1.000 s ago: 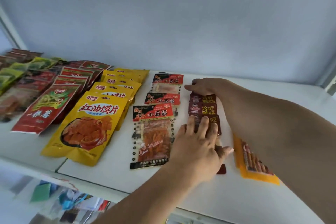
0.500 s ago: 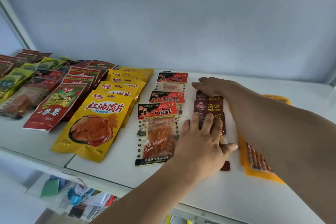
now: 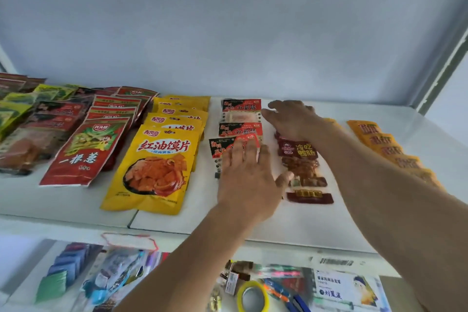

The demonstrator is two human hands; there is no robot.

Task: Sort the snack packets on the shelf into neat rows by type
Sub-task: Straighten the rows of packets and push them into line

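Observation:
Snack packets lie in rows on a white shelf [image 3: 316,225]. My left hand [image 3: 249,180] rests flat, fingers spread, on the front packet of the black-and-red gluten packet row [image 3: 240,129]. My right hand [image 3: 291,119] lies open over the far end of the dark red duck packet row [image 3: 301,159], whose front packet is uncovered. Left of these lie a yellow packet row [image 3: 157,164] and a red packet row [image 3: 86,152]. An orange packet row [image 3: 387,144] runs along the right, partly behind my right forearm.
Green and dark packets [image 3: 20,114] crowd the far left of the shelf. The shelf's back wall is pale blue. Below the front edge a lower level holds a yellow tape roll [image 3: 253,296], pens and small bags.
My left hand has slid left from the duck packets onto the gluten packets, uncovering the front duck packet. The camera has tipped down, showing the lower level.

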